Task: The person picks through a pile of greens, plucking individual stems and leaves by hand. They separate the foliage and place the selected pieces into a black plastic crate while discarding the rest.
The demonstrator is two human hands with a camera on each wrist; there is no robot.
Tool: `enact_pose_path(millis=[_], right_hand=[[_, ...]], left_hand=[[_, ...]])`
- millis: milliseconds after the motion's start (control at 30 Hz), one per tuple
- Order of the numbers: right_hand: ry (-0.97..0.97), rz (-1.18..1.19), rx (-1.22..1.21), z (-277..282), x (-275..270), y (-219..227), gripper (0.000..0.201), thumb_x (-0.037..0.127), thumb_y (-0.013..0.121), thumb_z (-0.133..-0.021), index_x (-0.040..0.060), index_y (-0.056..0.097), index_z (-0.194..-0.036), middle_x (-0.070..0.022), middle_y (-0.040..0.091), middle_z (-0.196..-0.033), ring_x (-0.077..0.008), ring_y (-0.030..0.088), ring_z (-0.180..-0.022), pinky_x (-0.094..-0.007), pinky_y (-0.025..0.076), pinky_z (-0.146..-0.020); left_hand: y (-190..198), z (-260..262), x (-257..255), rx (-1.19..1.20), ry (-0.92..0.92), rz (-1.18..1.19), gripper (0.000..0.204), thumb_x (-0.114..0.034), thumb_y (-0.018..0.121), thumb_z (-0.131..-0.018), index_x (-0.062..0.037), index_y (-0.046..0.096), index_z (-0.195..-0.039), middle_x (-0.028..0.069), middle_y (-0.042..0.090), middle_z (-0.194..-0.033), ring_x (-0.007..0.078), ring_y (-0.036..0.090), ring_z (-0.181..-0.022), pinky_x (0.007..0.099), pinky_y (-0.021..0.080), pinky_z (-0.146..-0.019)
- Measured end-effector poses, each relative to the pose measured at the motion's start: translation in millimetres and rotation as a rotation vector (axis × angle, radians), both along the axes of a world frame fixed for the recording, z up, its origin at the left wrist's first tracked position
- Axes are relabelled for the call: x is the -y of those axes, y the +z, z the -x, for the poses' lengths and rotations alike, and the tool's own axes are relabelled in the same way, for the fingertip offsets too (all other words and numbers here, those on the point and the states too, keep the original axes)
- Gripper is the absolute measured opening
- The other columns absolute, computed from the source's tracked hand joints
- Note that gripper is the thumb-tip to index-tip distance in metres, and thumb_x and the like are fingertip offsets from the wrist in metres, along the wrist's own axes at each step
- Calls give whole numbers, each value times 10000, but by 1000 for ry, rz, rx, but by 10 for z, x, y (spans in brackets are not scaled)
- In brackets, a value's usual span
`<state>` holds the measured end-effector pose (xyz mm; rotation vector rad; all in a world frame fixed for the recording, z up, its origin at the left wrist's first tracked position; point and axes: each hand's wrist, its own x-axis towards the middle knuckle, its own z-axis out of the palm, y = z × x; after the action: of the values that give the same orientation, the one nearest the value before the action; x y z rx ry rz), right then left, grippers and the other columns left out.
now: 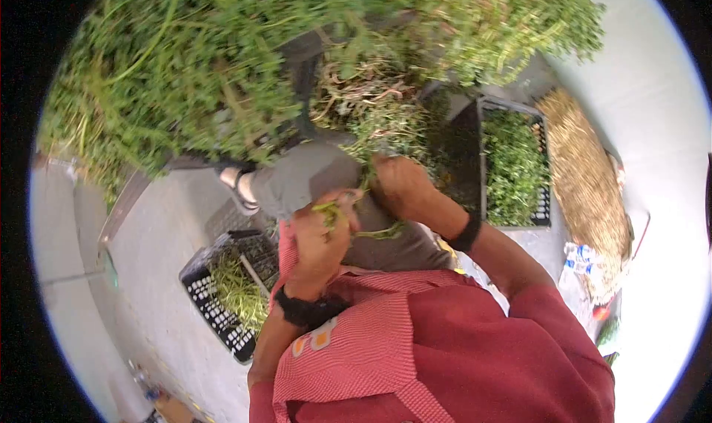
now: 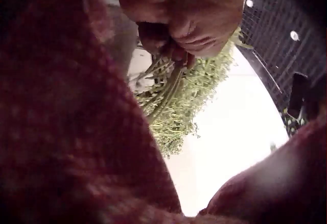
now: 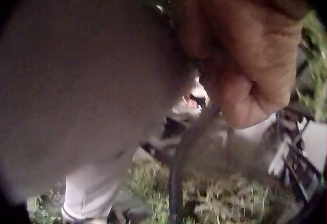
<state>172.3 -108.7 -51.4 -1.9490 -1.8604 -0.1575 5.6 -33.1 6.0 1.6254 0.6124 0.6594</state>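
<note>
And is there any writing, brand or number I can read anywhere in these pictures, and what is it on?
No text can be read for certain.
Blue-and-white packet, at the right of the head view: seems to carry print, but too small and blurred to read.
Apron: orange-and-pale marks, no letters I can make out.
Both wrist views: no lettering that I can see.

Head view downward; wrist views close

Two hands (image 1: 320, 237) (image 1: 406, 188) and two black wristbands (image 1: 300, 309) (image 1: 467, 231) are showing; two black crates (image 1: 512, 105) (image 1: 195, 283) are holding greens (image 1: 512, 167) (image 1: 233, 286).
</note>
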Motion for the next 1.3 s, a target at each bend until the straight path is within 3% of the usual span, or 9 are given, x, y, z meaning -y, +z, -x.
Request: enact_pose_path(millis=[200,300,400,467,533,700,733,833,1300], right_hand=[[-544,715,-150,-912,538,-718,169,124,547,-764,57,554,-919,-150,610,-798,-322,623,-726,-389,506,-604],[-779,618,550,-1674,1221,-999,143,144,537,-750,130,642,-845,-54,587,-851,-221,600,-697,-368,466,-528],[-1074,455,-423,-2489,1838,-698,428,331,552,-852,64,529,-1186,-182,585,-1065,-314,608,-877,-419,502,-684],[-1090,304,24,-2527,2085,-547,696,448,619,-804,55,380,-1327,-288,484,-1200,-397,525,-1055,-451,449,-868],[-1104,375,-193,-2484,2106,-248,856,477,679,-739,78,287,-1386,-312,392,-1287,-407,436,-1160,-458,364,-975],[-694,439,-449,-2572,2121,-865,244,284,636,-810,60,654,-905,-74,646,-691,-179,639,-617,-301,524,-530],[-941,305,-892,-2029,1732,-429,232,236,608,-843,32,647,-946,-72,642,-668,-117,622,-615,-260,512,-513],[-521,145,-1267,-1510,1288,-395,230,163,613,-859,2,625,-1023,-54,656,-795,-103,611,-683,-242,504,-572],[126,73,-689,-58,273,976,179,134,708,-723,47,651,-869,-94,583,-708,-251,570,-615,-318,450,-548]], left_hand=[[185,37,-46,-27,164,181,244,-218,512,-931,-32,613,-808,-13,503,-554,42,426,-473,195,305,-428],[62,64,-140,-16,259,422,297,-287,500,-936,-44,596,-795,-16,487,-524,49,406,-437,197,280,-398],[55,-10,-156,108,276,531,327,-346,500,-931,-62,575,-786,-18,461,-509,70,397,-415,206,268,-373],[59,-12,-148,100,264,534,265,-324,513,-928,-100,539,-790,-38,439,-542,60,384,-439,204,260,-382],[73,-14,-154,98,280,575,268,-329,510,-929,-98,540,-797,-39,437,-543,60,384,-444,206,262,-384],[34,-42,-173,156,369,593,333,-331,470,-945,-56,578,-793,-7,464,-512,78,396,-409,214,276,-366],[7,-27,-174,131,354,613,339,-331,466,-947,-50,582,-797,-3,469,-515,79,395,-410,214,276,-367],[-37,21,-196,148,302,604,350,-332,463,-948,-41,589,-802,3,472,-518,80,393,-410,216,274,-368],[-19,63,-206,336,207,769,351,-331,462,-948,-25,603,-850,-13,414,-508,88,366,-417,217,285,-380]])
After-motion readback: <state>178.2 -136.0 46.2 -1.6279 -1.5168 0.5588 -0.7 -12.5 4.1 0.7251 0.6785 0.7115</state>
